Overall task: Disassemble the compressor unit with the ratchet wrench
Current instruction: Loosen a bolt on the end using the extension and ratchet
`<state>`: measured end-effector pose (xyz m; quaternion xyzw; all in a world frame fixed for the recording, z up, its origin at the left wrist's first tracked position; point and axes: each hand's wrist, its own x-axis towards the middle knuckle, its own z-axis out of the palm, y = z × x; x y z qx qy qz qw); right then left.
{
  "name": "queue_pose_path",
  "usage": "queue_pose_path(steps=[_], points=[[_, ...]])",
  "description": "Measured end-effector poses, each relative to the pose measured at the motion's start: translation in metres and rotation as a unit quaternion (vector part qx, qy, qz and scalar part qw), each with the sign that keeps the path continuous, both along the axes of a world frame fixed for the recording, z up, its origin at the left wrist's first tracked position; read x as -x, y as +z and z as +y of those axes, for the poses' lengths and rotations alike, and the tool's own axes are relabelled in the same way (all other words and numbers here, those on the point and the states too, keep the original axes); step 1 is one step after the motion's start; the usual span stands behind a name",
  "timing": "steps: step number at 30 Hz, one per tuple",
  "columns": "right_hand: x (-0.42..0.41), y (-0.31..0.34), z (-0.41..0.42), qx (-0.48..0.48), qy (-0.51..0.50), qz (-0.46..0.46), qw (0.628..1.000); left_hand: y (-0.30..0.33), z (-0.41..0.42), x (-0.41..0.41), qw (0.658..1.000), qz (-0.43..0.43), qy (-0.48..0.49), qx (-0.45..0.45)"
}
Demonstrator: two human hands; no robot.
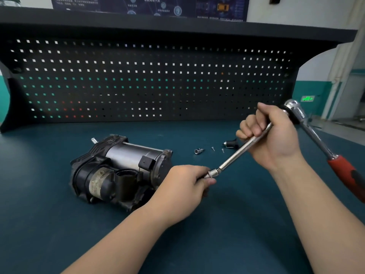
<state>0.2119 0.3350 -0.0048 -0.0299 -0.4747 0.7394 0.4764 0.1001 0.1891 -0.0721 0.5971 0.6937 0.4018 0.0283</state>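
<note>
While both hands (270,135) hold the ratchet wrench (308,123), the compressor unit (118,171) lies left.

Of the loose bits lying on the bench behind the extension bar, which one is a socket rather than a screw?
The leftmost one: the shiny, stubby socket, nearest the compressor. The two screws to its right are much thinner.

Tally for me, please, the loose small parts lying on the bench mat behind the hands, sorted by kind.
Sockets: 1, the silver socket
Screws: 2, screw and second screw
Black fittings: 1, the black part, partly hidden by the right hand
Total: 4
</note>
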Motion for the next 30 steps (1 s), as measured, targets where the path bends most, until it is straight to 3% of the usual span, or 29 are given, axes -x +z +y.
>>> queue_pose_path(steps=[4, 7, 10, 15, 22, 27, 30], points=[[0.000, 0.000, -0.004, 0.111, 0.059, 0.096, 0.987, -0.003, 0.001, -0.006, 0.994, -0.075, -0.011, -0.081], [0.001, 0.003, -0.005, 0.159, 0.079, 0.141, 0.974, 0.000, 0.000, -0.009, 0.988, -0.042, 0.004, -0.149], [0.006, 0.008, -0.008, 0.161, 0.083, 0.131, 0.975, -0.001, -0.002, -0.006, 0.985, 0.038, 0.022, -0.169], [0.015, 0.014, -0.012, 0.151, 0.099, 0.092, 0.979, 0.003, -0.008, -0.006, 0.981, 0.099, 0.024, -0.168], [0.019, 0.006, -0.021, 0.165, 0.062, 0.105, 0.979, 0.002, -0.006, 0.002, 0.985, 0.075, 0.047, -0.151], [0.028, -0.010, -0.044, 0.114, 0.068, 0.007, 0.991, 0.002, 0.004, -0.014, 0.995, -0.023, -0.015, -0.096], [0.029, -0.010, -0.060, 0.005, 0.062, -0.140, 0.988, 0.004, 0.000, -0.008, 0.992, -0.033, 0.032, -0.117]])
